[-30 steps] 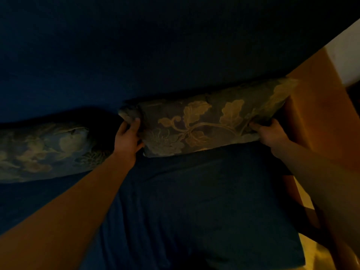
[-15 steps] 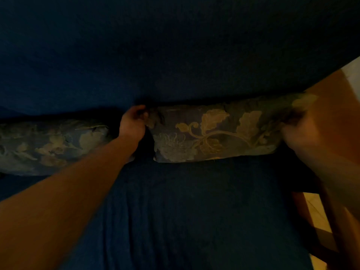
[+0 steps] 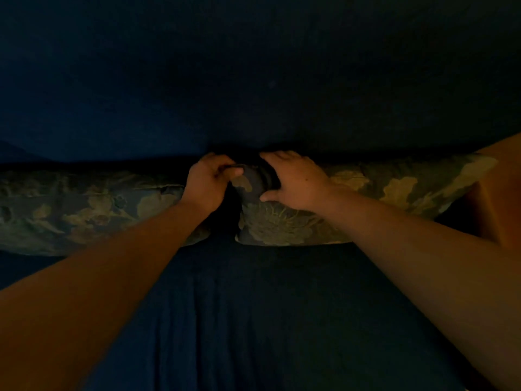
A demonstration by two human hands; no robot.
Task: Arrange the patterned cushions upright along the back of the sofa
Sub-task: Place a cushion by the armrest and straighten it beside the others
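Two dark floral cushions stand side by side against the back of the dark blue sofa (image 3: 253, 80). The left cushion (image 3: 84, 210) reaches from the left edge to the middle. The right cushion (image 3: 380, 193) runs from the middle to the sofa's right end. My left hand (image 3: 208, 184) grips the top left corner of the right cushion, in the gap between the two. My right hand (image 3: 296, 182) lies spread flat on the same cushion's upper left part, pressing on it.
The blue seat (image 3: 253, 320) fills the foreground between my forearms. An orange-brown wooden armrest (image 3: 496, 210) stands at the right end, just past the right cushion. The scene is dim.
My right hand has left the cushion's right end and moved to its left part, close to my left hand. The view has shifted right, so both cushions sit more centred.
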